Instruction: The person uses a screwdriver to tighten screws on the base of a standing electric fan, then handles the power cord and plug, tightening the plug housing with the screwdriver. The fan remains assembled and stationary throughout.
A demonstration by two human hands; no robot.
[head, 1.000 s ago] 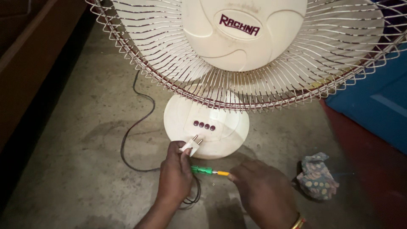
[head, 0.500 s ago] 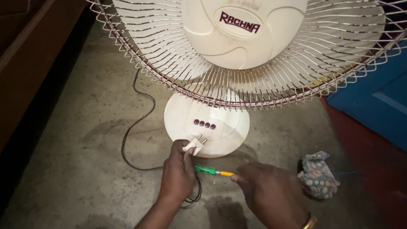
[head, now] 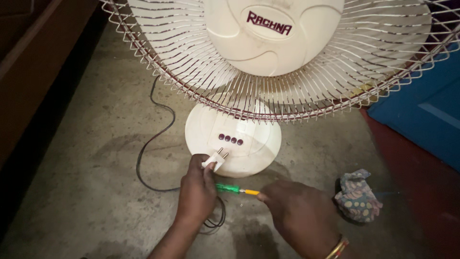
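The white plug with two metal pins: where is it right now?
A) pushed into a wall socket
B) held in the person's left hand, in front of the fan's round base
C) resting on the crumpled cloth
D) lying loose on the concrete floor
B: the left hand grips the white plug, pins pointing up toward the fan base, while the right hand holds a green and yellow screwdriver beside it.

A white two-pin plug (head: 214, 160) is pinched upright, pins pointing at the fan's base. Just below lies a green-and-yellow screwdriver (head: 235, 189), level, its tip seemingly hidden behind fingers.
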